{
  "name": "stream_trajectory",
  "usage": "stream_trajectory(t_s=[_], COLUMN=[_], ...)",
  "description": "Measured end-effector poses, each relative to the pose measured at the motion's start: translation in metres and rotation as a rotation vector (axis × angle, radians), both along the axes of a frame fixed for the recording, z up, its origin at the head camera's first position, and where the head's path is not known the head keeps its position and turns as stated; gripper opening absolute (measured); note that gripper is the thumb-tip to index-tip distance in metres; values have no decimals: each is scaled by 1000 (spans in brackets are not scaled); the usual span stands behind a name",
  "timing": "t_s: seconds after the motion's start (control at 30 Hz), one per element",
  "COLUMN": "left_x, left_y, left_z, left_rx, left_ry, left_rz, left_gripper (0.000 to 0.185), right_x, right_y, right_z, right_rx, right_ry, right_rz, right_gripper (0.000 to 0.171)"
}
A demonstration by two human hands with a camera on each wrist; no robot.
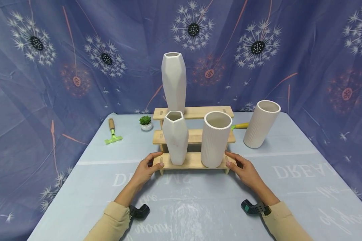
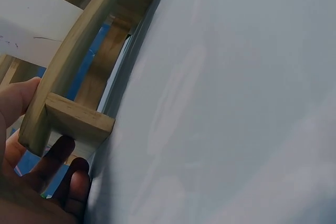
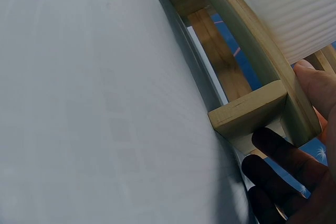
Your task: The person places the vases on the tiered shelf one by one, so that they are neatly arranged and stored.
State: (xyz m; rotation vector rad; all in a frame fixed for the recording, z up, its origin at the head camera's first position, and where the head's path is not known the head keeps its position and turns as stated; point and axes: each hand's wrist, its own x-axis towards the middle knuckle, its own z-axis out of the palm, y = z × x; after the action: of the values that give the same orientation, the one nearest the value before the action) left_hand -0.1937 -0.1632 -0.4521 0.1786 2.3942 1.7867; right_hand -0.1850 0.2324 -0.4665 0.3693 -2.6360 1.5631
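Head view: three-step wooden rack (image 1: 196, 136) stands mid-surface. L hand (image 1: 146, 169) grips the left end of the bottom step, thumb on top; R hand (image 1: 244, 169) grips the right end likewise. Both grips grasping the rack, fingers curled under the board.

Containers:
- Faceted white vase, short (image 1: 175, 138): upright on bottom step, left side, just beside L hand. Mouth open; contents not visible.
- Ribbed white cylinder (image 1: 216, 139): upright on bottom step, right side, near R hand. Interior appears bare as far as seen.
- Tall faceted vase (image 1: 174, 82): upright on top step, left.
- Second ribbed cylinder (image 1: 261, 124): on the surface, right of rack, apart from it.
- Small white pot w/ green succulent (image 1: 145, 122): on the surface, left of rack.

Left wrist view: fingers (image 2: 52, 161) under the board beside the rack leg, thumb along the edge. Right wrist view: same arrangement, mirrored.

Surface: light blue cover (image 1: 199, 201) w/ white lettering. Green mini rake w/ wood handle (image 1: 113, 131) lies far left. Backdrop: blue dandelion-print cloth (image 1: 304, 67) all round.
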Motion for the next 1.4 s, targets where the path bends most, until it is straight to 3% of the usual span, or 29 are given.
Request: stream_trajectory(t_s=[0.6,0.9,1.4], left_x=[1,12,15], left_y=[1,7,8], left_z=[-6,21,23], left_rx=[46,30,37], left_ry=[-6,-31,-38], left_rz=[18,3,4], left_gripper=[51,51,51], right_x=[-1,-1,-2], right_y=[2,8,31], right_z=[8,13,25], right_rx=[48,78,114], right_ry=[-11,-42,-29], right_rz=[-25,-78,-293], right_gripper=[47,51,63])
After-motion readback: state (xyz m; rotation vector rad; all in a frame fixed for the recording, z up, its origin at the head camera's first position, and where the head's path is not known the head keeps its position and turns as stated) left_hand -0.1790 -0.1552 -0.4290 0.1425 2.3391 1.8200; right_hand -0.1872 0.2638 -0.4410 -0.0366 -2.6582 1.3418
